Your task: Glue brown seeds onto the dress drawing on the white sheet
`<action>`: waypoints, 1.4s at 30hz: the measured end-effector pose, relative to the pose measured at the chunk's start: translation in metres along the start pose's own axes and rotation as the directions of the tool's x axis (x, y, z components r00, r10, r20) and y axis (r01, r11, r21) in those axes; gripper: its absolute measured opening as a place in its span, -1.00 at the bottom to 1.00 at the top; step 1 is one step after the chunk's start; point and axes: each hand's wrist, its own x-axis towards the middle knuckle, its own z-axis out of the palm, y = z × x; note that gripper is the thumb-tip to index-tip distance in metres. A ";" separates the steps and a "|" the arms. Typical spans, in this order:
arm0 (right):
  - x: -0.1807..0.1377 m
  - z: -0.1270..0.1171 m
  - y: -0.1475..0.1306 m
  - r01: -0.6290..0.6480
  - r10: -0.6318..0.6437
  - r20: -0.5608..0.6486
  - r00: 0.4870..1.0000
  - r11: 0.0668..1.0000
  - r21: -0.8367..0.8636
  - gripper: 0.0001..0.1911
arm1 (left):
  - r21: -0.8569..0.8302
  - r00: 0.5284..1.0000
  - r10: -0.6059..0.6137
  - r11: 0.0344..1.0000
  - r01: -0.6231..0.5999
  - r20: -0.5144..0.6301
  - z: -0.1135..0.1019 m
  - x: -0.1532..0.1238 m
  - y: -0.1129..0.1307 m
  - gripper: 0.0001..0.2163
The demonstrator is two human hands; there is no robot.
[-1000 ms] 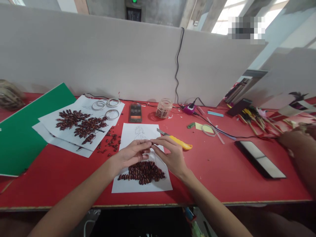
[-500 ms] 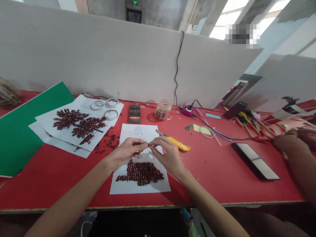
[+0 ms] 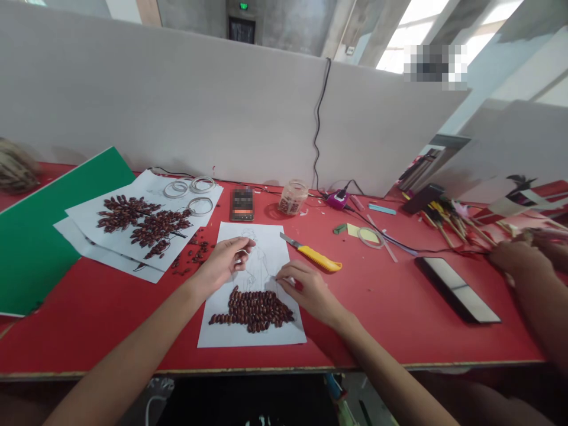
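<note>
A white sheet (image 3: pixel 208 338) with a pencil drawing of a figure lies in front of me. Rows of glossy dark brown seeds (image 3: pixel 255 307) cover the drawing's lower part. My right hand (image 3: pixel 306 290) is low over the sheet's right side, thumb and forefinger pinched on a small dark seed that barely shows. Above the drawing's left side, my left hand (image 3: pixel 226 260) has its fingers loosely curled and apart, with nothing visible in them. Loose seeds (image 3: pixel 197 251) lie on the red table left of the sheet. A yellow utility knife (image 3: pixel 319 258) rests at the sheet's upper right, blade over the paper.
Seeded pictures (image 3: pixel 151 228) and tape rolls (image 3: pixel 200 206) lie left, beside a green board (image 3: pixel 48 236). Behind stand a phone (image 3: pixel 242 204) and a jar of seeds (image 3: pixel 293 198). A dark-edged tablet-like slab (image 3: pixel 459 290) and another person's hand (image 3: pixel 519 254) are at right.
My hands, whose fingertips met over the drawing, have come apart. The left has moved up and left and loosened; the right has moved down toward the sheet, fingertips still pinched.
</note>
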 end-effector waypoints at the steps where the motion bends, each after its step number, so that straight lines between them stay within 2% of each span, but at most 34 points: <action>1: -0.004 0.000 0.003 -0.003 0.003 0.023 1.000 1.000 -0.008 -0.83 | -0.011 1.000 0.004 1.000 -0.004 -0.003 -0.001 0.001 0.001 -0.67; 8: -0.008 0.007 0.015 0.141 -0.128 0.097 0.987 0.979 -0.148 -0.79 | 0.042 1.000 0.016 0.999 -0.017 0.013 0.000 -0.002 0.001 -0.70; 13: -0.011 0.006 0.017 0.194 -0.176 0.138 0.975 0.972 -0.133 -0.79 | 0.058 0.999 0.034 0.998 -0.036 0.027 -0.002 -0.001 0.000 -0.71; 16: -0.012 0.006 0.017 0.177 -0.172 0.098 0.980 0.983 -0.052 -0.79 | 0.060 0.999 0.030 0.998 -0.031 0.022 -0.003 0.000 -0.001 -0.71; 20: -0.013 0.005 0.015 0.089 -0.089 0.022 0.996 0.996 0.027 -0.79 | 0.091 1.000 0.023 0.996 -0.024 0.015 -0.006 0.001 -0.004 -0.72; 23: -0.013 0.005 0.015 0.073 -0.074 0.034 0.997 0.997 0.033 -0.79 | 0.278 0.996 0.078 0.957 -0.085 0.035 -0.005 0.000 -0.004 -0.73; 25: -0.013 0.005 0.016 0.074 -0.076 0.047 0.996 0.997 0.034 -0.77 | 0.518 0.968 0.222 0.818 -0.249 0.116 -0.002 -0.004 -0.003 -0.75; 26: -0.013 0.005 0.016 0.075 -0.077 0.050 0.996 0.997 0.034 -0.77 | 0.630 0.933 0.300 0.690 -0.357 0.200 0.001 -0.009 -0.003 -0.77; 28: -0.015 0.004 0.018 0.098 -0.099 0.054 0.994 0.995 0.032 -0.76 | 0.758 0.824 0.368 0.349 -0.551 0.430 0.007 -0.022 -0.006 -0.80; 30: -0.017 0.001 0.020 0.135 -0.137 0.074 0.988 0.991 0.023 -0.73 | 0.759 0.728 0.292 0.012 -0.651 0.620 0.012 -0.039 -0.014 -0.78; 32: -0.018 -0.003 0.020 0.180 -0.178 0.119 0.977 0.984 0.000 -0.68 | 0.717 0.692 0.192 -0.242 -0.653 0.696 0.013 -0.056 -0.026 -0.76; 33: -0.019 -0.006 0.020 0.196 -0.192 0.148 0.970 0.980 -0.013 -0.65 | 0.696 0.686 0.167 -0.326 -0.639 0.708 0.013 -0.064 -0.033 -0.75; 36: -0.019 -0.012 0.020 0.221 -0.206 0.221 0.953 0.974 -0.044 -0.60 | 0.667 0.676 0.175 -0.458 -0.588 0.716 0.008 -0.077 -0.052 -0.69; 39: -0.019 -0.014 0.020 0.222 -0.204 0.242 0.949 0.974 -0.051 -0.59 | 0.669 0.680 0.190 -0.491 -0.558 0.708 0.005 -0.079 -0.060 -0.66; 42: -0.019 -0.011 0.019 0.195 -0.186 0.188 0.964 0.980 -0.029 -0.59 | 0.670 0.697 0.170 -0.500 -0.548 0.697 0.009 -0.077 -0.060 -0.65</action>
